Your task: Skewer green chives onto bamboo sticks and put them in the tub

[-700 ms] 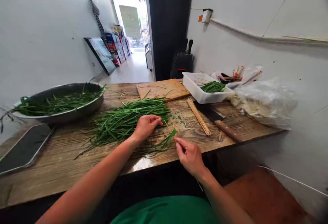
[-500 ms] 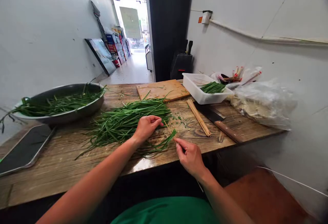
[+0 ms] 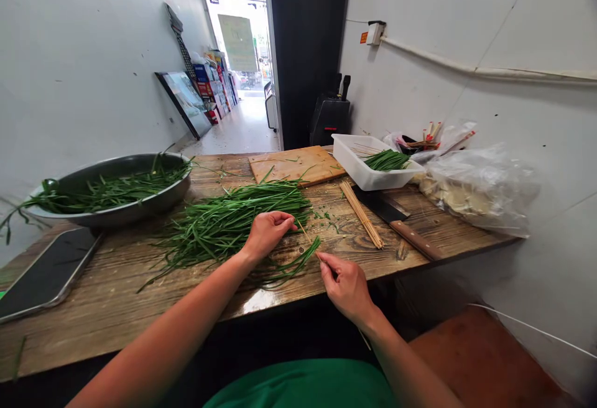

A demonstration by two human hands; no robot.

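Note:
A loose heap of green chives (image 3: 228,218) lies across the middle of the wooden table (image 3: 116,296). My left hand (image 3: 267,231) rests on the right end of the heap, fingers curled over a few leaves. My right hand (image 3: 344,283) is at the table's front edge, pinching the near end of a thin bamboo skewer (image 3: 308,237). The skewer runs up toward my left fingertips. A small bunch of chives (image 3: 298,260) lies threaded on it between my hands.
A metal basin (image 3: 116,199) with chives stands at the left, a dark tray (image 3: 46,274) in front of it. A cutting board (image 3: 293,163), white tub (image 3: 373,165), loose skewers (image 3: 361,212), a cleaver (image 3: 396,221) and a plastic bag (image 3: 480,187) fill the right.
Almost nothing has moved. The view has drifted slightly and both hands hold the same places on the chives and the skewer.

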